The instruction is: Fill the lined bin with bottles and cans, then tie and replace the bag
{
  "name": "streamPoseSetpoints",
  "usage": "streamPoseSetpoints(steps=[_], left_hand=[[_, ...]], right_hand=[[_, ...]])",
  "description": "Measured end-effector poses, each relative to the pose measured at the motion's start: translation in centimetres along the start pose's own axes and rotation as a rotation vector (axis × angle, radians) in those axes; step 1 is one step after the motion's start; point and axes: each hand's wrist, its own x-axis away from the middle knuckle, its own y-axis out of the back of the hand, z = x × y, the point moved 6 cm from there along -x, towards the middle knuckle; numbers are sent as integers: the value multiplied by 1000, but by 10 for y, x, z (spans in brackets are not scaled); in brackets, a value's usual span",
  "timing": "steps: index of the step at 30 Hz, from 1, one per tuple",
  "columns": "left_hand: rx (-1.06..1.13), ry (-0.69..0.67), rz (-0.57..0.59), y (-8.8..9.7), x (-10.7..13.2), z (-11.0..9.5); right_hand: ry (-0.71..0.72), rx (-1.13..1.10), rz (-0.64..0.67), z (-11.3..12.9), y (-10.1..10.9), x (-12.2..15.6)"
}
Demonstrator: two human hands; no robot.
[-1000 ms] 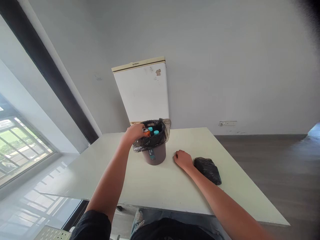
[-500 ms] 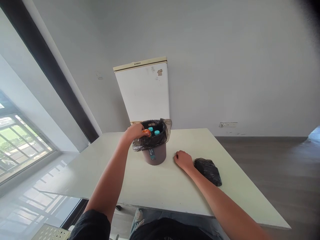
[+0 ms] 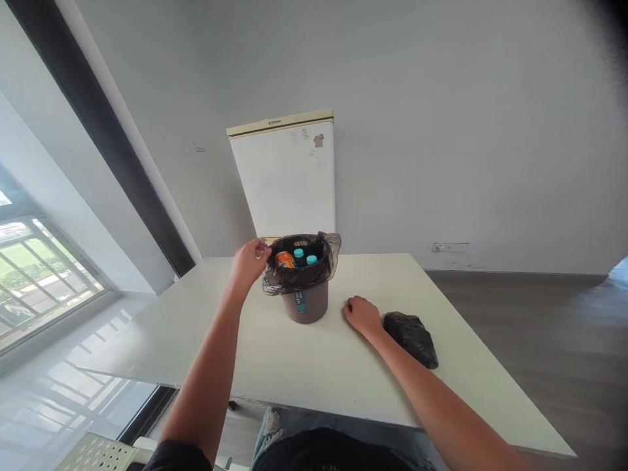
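Observation:
A brown bin (image 3: 310,304) lined with a black plastic bag (image 3: 289,282) stands upright on the table. Inside it are an orange can (image 3: 285,260) and two bottles with turquoise caps (image 3: 311,260); their lower parts are hidden. At the bin's left rim is my left hand (image 3: 248,263), fingers slightly apart and holding nothing, the fingertips at the bag's edge. My right hand (image 3: 364,315) rests on the tabletop right of the bin, its fingers curled in with nothing visible in them. Beside that wrist lies a folded black plastic bundle (image 3: 411,339).
The pale table (image 3: 289,366) stretches beneath everything. Behind it stands a white refrigerator (image 3: 287,183) against a grey wall, with a socket plate (image 3: 450,248) low on the right. A barred window (image 3: 44,275) is at the left, a perforated chair (image 3: 95,453) at lower left.
My left hand has let go of the orange can, which now sits in the bin, and has drawn back left to the rim. My right hand stays on the table.

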Motion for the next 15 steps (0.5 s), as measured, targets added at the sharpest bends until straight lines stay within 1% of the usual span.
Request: streamPoseSetpoints(steps=[3,6,7,9,11,12,14,15], left_hand=[[121,195,-53,3,20,41],[217,347,-54,-2,41,74],[254,391,-30,-6,48,84],[395,491,85,-22,60,99],[630,616,218,-40,71,110],[760,679,263,-48,75,114],[964,766,296,-58,79,121],[1012,776,290,-60,78,124]], right_hand=[[-1,0,-9,0,0,0],[4,3,-21,1,-1,-1],[6,4,-25,1,-1,-1],[13,7,-35,2,-2,-1],[26,8,-53,4,-2,1],[34,8,-65,6,0,2],[51,2,-103,12,6,5],[59,-6,-134,15,12,8]])
